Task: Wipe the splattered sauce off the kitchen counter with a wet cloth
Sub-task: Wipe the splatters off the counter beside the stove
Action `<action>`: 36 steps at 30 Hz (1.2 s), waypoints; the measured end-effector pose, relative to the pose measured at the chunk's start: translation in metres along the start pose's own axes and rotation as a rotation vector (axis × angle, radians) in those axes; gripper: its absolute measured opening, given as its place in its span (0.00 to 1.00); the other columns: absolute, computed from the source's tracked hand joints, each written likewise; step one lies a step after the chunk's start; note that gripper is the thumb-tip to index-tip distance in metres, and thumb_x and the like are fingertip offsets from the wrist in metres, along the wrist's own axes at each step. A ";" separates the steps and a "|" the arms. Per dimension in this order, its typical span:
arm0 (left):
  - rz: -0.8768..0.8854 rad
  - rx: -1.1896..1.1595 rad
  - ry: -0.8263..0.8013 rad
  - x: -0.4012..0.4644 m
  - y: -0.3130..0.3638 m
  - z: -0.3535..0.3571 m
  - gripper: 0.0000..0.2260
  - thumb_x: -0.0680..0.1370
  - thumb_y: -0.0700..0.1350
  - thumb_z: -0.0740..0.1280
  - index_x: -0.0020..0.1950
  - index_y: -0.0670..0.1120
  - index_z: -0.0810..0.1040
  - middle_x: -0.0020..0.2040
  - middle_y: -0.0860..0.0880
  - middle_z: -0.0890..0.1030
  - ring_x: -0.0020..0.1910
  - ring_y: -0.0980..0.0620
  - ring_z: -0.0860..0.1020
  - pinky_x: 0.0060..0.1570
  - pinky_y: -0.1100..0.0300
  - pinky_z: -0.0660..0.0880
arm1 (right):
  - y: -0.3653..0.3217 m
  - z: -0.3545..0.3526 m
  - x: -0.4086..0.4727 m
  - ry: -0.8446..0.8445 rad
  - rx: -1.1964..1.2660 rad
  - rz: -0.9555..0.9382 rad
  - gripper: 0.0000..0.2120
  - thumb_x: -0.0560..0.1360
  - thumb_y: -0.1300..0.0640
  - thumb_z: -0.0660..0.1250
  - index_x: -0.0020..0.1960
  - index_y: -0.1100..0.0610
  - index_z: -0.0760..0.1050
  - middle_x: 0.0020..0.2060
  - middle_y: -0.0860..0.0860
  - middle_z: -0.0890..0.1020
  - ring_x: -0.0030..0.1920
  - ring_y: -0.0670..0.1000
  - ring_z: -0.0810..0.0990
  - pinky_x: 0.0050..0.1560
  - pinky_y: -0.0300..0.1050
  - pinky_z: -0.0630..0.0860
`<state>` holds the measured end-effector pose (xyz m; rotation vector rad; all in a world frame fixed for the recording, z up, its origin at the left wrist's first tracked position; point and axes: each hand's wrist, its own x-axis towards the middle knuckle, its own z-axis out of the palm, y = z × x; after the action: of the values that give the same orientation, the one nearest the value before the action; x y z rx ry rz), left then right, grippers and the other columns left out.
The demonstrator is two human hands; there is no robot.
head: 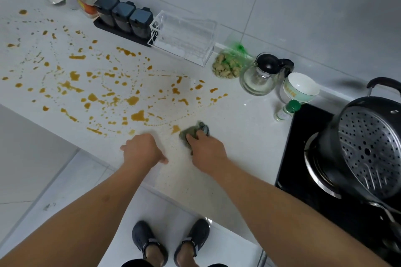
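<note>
Brown sauce splatters (138, 116) cover much of the pale speckled counter (243, 128), from the far left to the middle. My right hand (206, 147) presses a crumpled grey-green cloth (194, 131) down on the counter near its front edge, fingers curled over it, just right of a sauce drop (175, 129). My left hand (142, 149) rests on the counter to the left of the cloth, thumb out, holding nothing.
Along the back wall stand three dark spice jars (123, 16), a clear plastic box (184, 38), a bag of ginger (227, 67), a glass pot (260, 76) and a white bowl (300, 89). A small green-capped bottle (287, 110) stands beside the black stove (303, 169) with its steamer pot (368, 149).
</note>
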<state>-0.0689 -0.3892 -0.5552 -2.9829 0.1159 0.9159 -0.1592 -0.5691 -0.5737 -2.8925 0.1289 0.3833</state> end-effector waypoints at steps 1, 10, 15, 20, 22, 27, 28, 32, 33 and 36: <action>-0.001 -0.004 -0.007 -0.001 0.000 0.000 0.29 0.60 0.63 0.84 0.47 0.47 0.76 0.45 0.46 0.81 0.51 0.41 0.81 0.60 0.41 0.78 | 0.008 -0.004 -0.002 0.004 0.123 0.050 0.21 0.79 0.55 0.61 0.72 0.50 0.71 0.67 0.55 0.72 0.55 0.58 0.79 0.54 0.50 0.78; -0.002 -0.013 -0.025 0.001 0.000 -0.001 0.29 0.59 0.62 0.84 0.47 0.47 0.77 0.44 0.47 0.81 0.51 0.42 0.82 0.60 0.41 0.78 | 0.141 -0.052 -0.007 0.137 0.316 0.721 0.21 0.77 0.57 0.59 0.70 0.51 0.70 0.66 0.62 0.68 0.62 0.66 0.71 0.65 0.57 0.72; 0.010 -0.012 -0.017 -0.001 -0.001 -0.003 0.27 0.60 0.61 0.84 0.41 0.48 0.72 0.42 0.47 0.80 0.50 0.41 0.82 0.61 0.40 0.78 | 0.101 -0.016 -0.005 0.094 0.167 0.663 0.25 0.79 0.50 0.58 0.76 0.53 0.63 0.77 0.63 0.57 0.67 0.67 0.66 0.67 0.57 0.68; 0.022 -0.008 -0.005 -0.004 -0.002 -0.002 0.29 0.61 0.62 0.84 0.40 0.47 0.70 0.42 0.47 0.79 0.50 0.41 0.81 0.60 0.40 0.78 | -0.016 0.018 -0.010 0.092 0.016 0.266 0.26 0.80 0.53 0.56 0.75 0.60 0.62 0.70 0.67 0.68 0.61 0.64 0.74 0.59 0.55 0.77; 0.012 -0.002 0.002 -0.004 -0.002 0.000 0.29 0.60 0.63 0.84 0.43 0.47 0.73 0.43 0.46 0.79 0.50 0.41 0.81 0.59 0.41 0.78 | -0.041 0.023 -0.015 0.042 0.000 0.075 0.28 0.78 0.54 0.60 0.76 0.61 0.63 0.68 0.65 0.70 0.62 0.64 0.73 0.62 0.55 0.75; 0.021 -0.020 -0.007 -0.004 -0.002 -0.002 0.29 0.60 0.62 0.84 0.40 0.47 0.71 0.43 0.46 0.79 0.51 0.40 0.81 0.60 0.40 0.78 | 0.008 0.011 -0.020 0.077 -0.015 0.086 0.19 0.75 0.54 0.64 0.66 0.55 0.73 0.59 0.59 0.77 0.55 0.62 0.77 0.53 0.54 0.75; 0.026 -0.021 -0.012 -0.005 -0.002 -0.003 0.29 0.61 0.62 0.84 0.41 0.46 0.72 0.44 0.46 0.79 0.52 0.40 0.81 0.61 0.40 0.77 | 0.033 0.008 -0.023 0.100 -0.013 0.192 0.20 0.75 0.54 0.64 0.66 0.56 0.73 0.59 0.60 0.77 0.54 0.63 0.77 0.52 0.54 0.75; 0.034 -0.022 -0.018 -0.006 -0.001 -0.005 0.28 0.61 0.62 0.84 0.46 0.46 0.75 0.47 0.45 0.80 0.53 0.40 0.81 0.61 0.40 0.77 | 0.129 -0.009 -0.038 0.145 0.044 0.707 0.23 0.78 0.49 0.61 0.70 0.57 0.69 0.66 0.62 0.72 0.58 0.67 0.73 0.58 0.57 0.73; 0.033 -0.023 -0.023 -0.006 -0.002 -0.005 0.28 0.60 0.62 0.84 0.46 0.46 0.75 0.46 0.45 0.81 0.53 0.40 0.81 0.61 0.40 0.77 | 0.136 -0.011 -0.039 0.118 0.049 0.788 0.25 0.79 0.47 0.60 0.71 0.58 0.67 0.68 0.62 0.70 0.61 0.67 0.72 0.60 0.57 0.72; 0.039 -0.016 -0.031 -0.005 0.000 -0.007 0.28 0.60 0.61 0.84 0.45 0.47 0.74 0.44 0.47 0.80 0.51 0.40 0.82 0.60 0.39 0.78 | 0.103 -0.007 -0.034 0.126 0.066 0.823 0.27 0.82 0.48 0.56 0.76 0.61 0.61 0.74 0.65 0.64 0.66 0.66 0.70 0.64 0.57 0.71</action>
<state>-0.0694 -0.3886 -0.5464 -2.9903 0.1672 0.9711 -0.2018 -0.6689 -0.5791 -2.6557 1.3304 0.3046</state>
